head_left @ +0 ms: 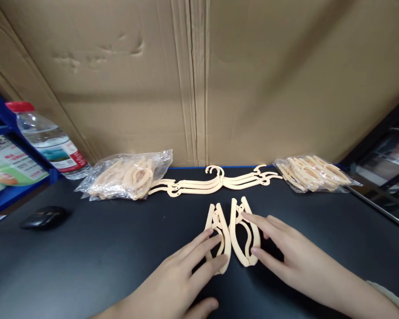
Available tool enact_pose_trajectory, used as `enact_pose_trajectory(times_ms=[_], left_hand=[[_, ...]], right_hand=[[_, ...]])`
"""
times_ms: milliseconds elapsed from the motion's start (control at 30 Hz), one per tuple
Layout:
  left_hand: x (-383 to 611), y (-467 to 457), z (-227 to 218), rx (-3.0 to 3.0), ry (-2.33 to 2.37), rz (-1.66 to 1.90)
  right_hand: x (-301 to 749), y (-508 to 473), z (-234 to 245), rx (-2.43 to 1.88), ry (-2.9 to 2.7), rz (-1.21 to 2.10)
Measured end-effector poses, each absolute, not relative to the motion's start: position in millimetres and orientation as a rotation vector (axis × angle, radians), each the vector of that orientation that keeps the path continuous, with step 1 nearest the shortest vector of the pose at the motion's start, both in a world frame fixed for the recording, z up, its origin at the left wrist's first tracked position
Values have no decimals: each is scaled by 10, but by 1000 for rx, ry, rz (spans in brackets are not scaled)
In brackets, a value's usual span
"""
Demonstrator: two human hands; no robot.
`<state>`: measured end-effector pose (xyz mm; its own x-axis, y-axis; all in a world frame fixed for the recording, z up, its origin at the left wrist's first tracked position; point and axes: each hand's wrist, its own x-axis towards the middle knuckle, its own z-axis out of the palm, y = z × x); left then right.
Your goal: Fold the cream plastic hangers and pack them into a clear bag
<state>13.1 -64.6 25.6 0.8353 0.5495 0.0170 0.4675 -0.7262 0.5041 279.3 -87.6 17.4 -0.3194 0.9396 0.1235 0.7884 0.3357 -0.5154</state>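
Observation:
Two folded cream plastic hanger pieces lie side by side on the dark table (86,257). My left hand (182,274) rests with fingers stretched out on the left piece (219,221). My right hand (286,252) lies flat with its fingertips touching the right piece (239,212). Neither hand grips anything. Behind them a stack of assembled cream hangers (216,181) lies spread out across the table.
A clear bag of cream parts (126,175) sits at the back left, another bag (314,173) at the back right. A water bottle (49,141) lies on a blue shelf at left, a black mouse (43,217) below it. Cardboard (199,79) forms the back wall; a tablet (385,177) stands at right.

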Motion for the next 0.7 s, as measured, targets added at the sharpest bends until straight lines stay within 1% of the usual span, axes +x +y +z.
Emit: enact_pose_trajectory(times_ms=[133,400,600,700], left_hand=[[132,-641,267,2568,778,119],[109,-617,242,2574,763,158],[65,-556,157,2624,708,104],[31,-560,113,2657,707,156]], right_hand=[[2786,-882,157,-1594,-2257,354],[2760,-885,162,-1572,-2343,309],[2728,-842,83,-1550,-2325,217],[2732,-779,77,-1509,-2310,213]])
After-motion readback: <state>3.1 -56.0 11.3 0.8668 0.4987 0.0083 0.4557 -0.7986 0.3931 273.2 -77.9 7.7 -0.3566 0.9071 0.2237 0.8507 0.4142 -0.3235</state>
